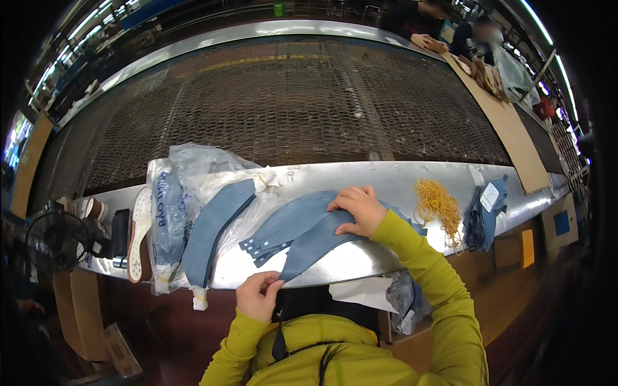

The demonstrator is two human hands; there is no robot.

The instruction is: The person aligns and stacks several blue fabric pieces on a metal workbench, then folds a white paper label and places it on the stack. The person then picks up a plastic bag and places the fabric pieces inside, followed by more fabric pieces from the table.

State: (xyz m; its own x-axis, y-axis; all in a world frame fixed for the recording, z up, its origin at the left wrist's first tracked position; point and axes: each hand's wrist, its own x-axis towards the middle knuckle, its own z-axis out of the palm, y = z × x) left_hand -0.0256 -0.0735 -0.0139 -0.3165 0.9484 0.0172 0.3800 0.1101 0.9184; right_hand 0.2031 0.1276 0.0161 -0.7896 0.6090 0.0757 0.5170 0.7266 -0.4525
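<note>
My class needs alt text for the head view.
A person's left hand pinches one end of a blue-grey piece at a metal table; the right hand touches it farther along. A yellow tangle lies to the right.

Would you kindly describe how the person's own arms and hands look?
Long, plain yellow-green sleeves cover both arms down to the wrists, with no visible markings. The left hand and right hand are both bare, without gloves.
</note>
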